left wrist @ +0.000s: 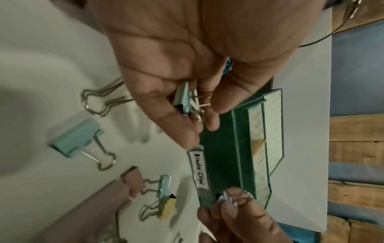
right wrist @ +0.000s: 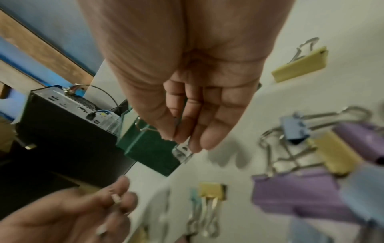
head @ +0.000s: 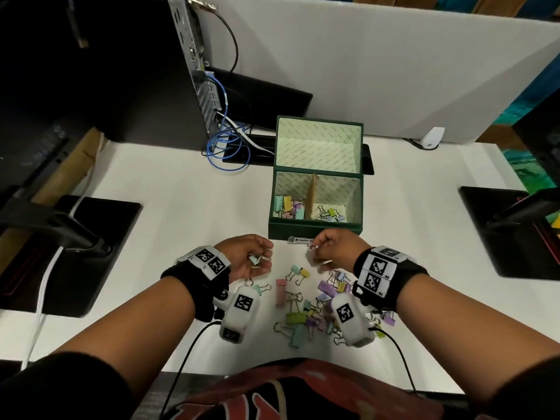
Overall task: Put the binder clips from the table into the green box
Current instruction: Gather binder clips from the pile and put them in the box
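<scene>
The green box (head: 315, 227) stands open on the white table, its lid upright behind it. A cardboard divider splits it, and pastel binder clips lie in both halves. My left hand (head: 262, 257) is just left of the box front, fingers curled round a teal binder clip (head: 254, 259); the left wrist view shows that teal clip (left wrist: 182, 98) in the left hand (left wrist: 199, 115). My right hand (head: 315, 247) pinches a small clip (head: 311, 245) by its wire handles at the box's front wall. A loose pile of clips (head: 315, 301) lies between my wrists.
A "Binder Clips" label (head: 300, 239) lies against the box front. A computer tower (head: 194, 71) with blue cable (head: 227, 147) stands at the back left. Black stand bases (head: 75, 253) flank the work area, and a white partition (head: 363, 71) closes the back.
</scene>
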### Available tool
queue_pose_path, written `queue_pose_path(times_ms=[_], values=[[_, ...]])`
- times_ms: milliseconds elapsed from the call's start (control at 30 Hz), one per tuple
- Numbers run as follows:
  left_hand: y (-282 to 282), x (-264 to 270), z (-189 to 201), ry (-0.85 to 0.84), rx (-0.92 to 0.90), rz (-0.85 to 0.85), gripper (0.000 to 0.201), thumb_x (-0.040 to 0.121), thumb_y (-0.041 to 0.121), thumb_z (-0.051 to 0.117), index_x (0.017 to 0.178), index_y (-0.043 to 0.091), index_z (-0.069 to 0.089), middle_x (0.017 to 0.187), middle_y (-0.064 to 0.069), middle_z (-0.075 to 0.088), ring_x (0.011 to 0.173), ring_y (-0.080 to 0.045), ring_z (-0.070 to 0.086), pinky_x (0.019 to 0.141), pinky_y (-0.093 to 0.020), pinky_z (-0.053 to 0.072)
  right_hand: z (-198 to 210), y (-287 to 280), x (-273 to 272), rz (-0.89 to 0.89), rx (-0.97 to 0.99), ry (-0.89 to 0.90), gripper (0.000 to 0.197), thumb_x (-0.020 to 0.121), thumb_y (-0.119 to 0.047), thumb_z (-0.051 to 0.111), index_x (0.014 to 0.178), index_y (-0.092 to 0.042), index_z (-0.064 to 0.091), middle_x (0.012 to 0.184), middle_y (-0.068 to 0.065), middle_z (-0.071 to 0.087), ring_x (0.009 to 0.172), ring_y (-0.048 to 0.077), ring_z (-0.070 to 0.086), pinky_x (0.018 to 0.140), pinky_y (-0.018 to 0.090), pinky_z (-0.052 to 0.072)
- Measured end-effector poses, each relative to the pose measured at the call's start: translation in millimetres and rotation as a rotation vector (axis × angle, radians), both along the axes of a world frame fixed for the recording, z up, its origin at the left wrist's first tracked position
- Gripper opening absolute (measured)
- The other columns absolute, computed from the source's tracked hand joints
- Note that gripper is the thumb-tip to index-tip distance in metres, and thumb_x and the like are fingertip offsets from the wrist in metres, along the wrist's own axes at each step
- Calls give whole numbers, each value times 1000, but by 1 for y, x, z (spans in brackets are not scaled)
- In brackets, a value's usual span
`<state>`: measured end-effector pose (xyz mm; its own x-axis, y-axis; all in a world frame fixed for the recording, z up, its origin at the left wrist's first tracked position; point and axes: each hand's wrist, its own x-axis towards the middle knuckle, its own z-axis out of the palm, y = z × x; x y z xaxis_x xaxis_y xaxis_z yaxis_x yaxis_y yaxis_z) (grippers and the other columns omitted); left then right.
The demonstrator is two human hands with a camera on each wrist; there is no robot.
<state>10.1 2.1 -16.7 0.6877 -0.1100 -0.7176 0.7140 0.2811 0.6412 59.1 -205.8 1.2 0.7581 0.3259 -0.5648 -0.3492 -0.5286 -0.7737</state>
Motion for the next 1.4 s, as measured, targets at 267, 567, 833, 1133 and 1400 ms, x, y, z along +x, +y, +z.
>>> queue_pose_path(times_ms=[267,567,833,1133,1400], values=[[-14,5,-5,72,-142,-9,52,93,51,35,83,7,62,71,-9,61,57,-20,59,68,-33,56,14,29,-5,288,23,-136,38,80,11,49,108,-14,59,85,-4,63,79,11,59,73,21,48],[9,2,-5,8,-123,169,30,93,20,40,87,2,64,85,-15,60,55,-21,68,50,-22,56,-19,14,-13,866,-546,-401,64,75,-9,61,131,-35,47,129,2,47,114,23,51,94,34,48],[17,-1,-8,-25,-146,221,26,93,16,40,89,5,64,87,-14,62,59,-21,71,53,-24,58,-27,20,-10,758,-567,-415,36,74,-11,62,108,-22,56,108,7,47,98,29,55,77,27,44],[16,-4,-12,6,-146,231,34,95,28,40,82,4,61,69,-12,68,61,-24,68,50,-27,57,-21,14,-1,771,-569,-362,31,67,0,64,68,-22,42,75,-3,50,75,23,49,53,24,32],[6,-7,-12,59,-143,158,39,95,37,38,86,6,60,78,-13,63,76,-30,62,60,-31,58,3,35,-4,423,-227,-331,21,77,-6,65,89,-20,54,92,5,61,84,22,59,83,41,52]])
